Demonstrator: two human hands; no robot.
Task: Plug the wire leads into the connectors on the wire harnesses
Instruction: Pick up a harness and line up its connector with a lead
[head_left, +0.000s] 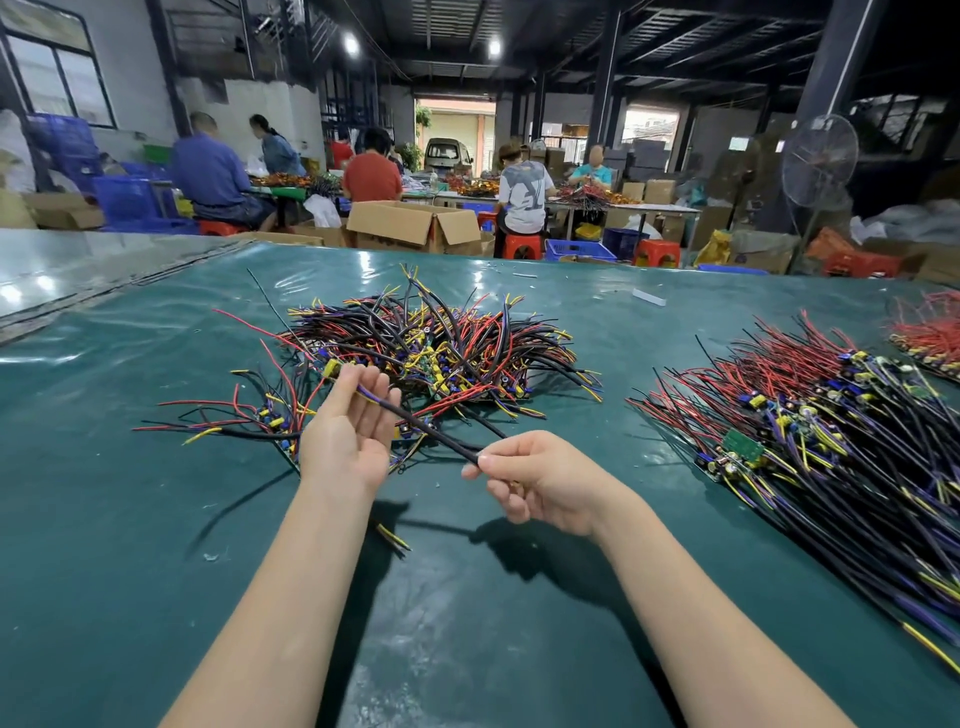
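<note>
**Green mat (156, 519), one lead (421, 424)**

Green mat beneath; my right hand (535, 480) pinches the lead's near end, its far end lying across the relaxed fingers of my upturned left hand (345, 434), just before the harness pile (436, 348).

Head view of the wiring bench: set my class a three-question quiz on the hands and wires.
1. True or false: the right hand pinches the black cable.
2. The left hand is: A) a fist; B) palm up, the cable across its fingers; C) flat on the table.
3. Fill in: the tangled wire pile lies to the ____ of the tidy harness row.
Key: 1 true; 2 B; 3 left.
</note>
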